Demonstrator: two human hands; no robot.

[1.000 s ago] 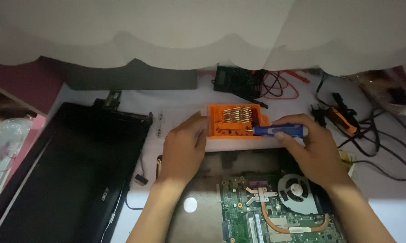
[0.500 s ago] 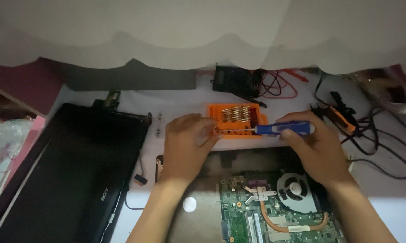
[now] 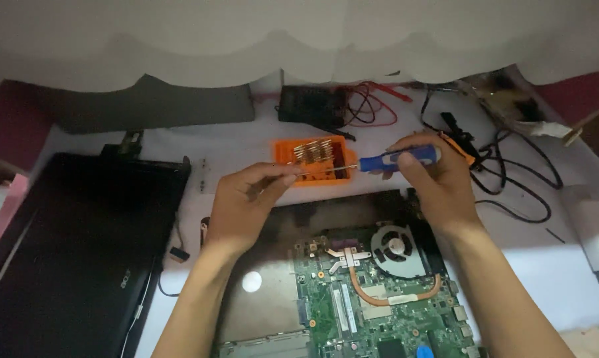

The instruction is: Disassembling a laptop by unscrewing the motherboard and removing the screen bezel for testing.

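My right hand (image 3: 435,182) grips a blue-handled screwdriver (image 3: 396,160) held level, its thin shaft pointing left. My left hand (image 3: 246,202) pinches the tip of that shaft between thumb and fingers. Both hands hover just in front of an orange bit holder (image 3: 313,158) filled with several metal bits. Below the hands lies an opened laptop base (image 3: 293,232) with its green mainboard (image 3: 366,311), a round fan (image 3: 396,246) and a copper heat pipe exposed.
A black laptop screen lid (image 3: 74,245) lies at the left. A dark box with red and black leads (image 3: 313,106) sits behind the bit holder. Tangled black cables (image 3: 512,179) spread at the right, next to a white object (image 3: 595,232). A white curtain hangs along the back.
Both hands have risen off the bit holder. The screwdriver has swung level, and my left hand now holds its tip instead of resting by the holder.
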